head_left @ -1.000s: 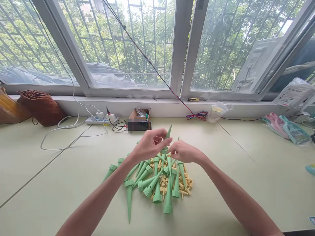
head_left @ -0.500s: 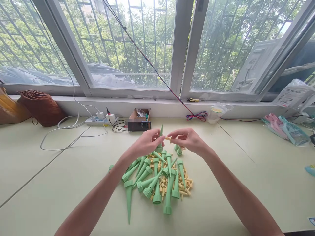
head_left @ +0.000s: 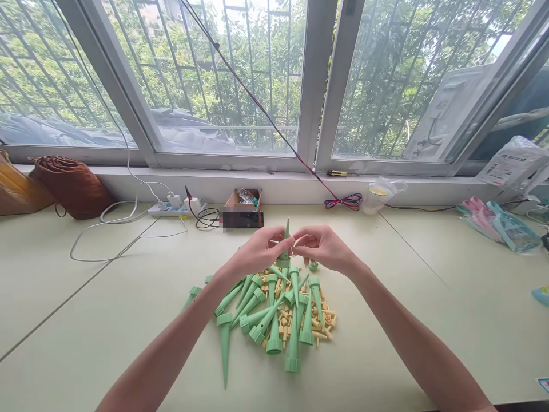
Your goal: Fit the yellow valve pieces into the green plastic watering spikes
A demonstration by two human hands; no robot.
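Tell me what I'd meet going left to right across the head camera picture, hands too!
Brown pouch, white power strip, left hand holding a green spike, right hand, clear plastic bag, teal packet.

Looks like an indoor work spot, half bench and half everyday room; cannot tell whether home, office or small workshop. Set against sliding window frames, with metal bars and trees beyond. Built around a broad pale tabletop. Lined at back with a white power strip and a bundled red-and-blue cable. Leans toward light bench work, judging by heaped green plastic spikes and beige fittings. Softened by a brown gathered bag.
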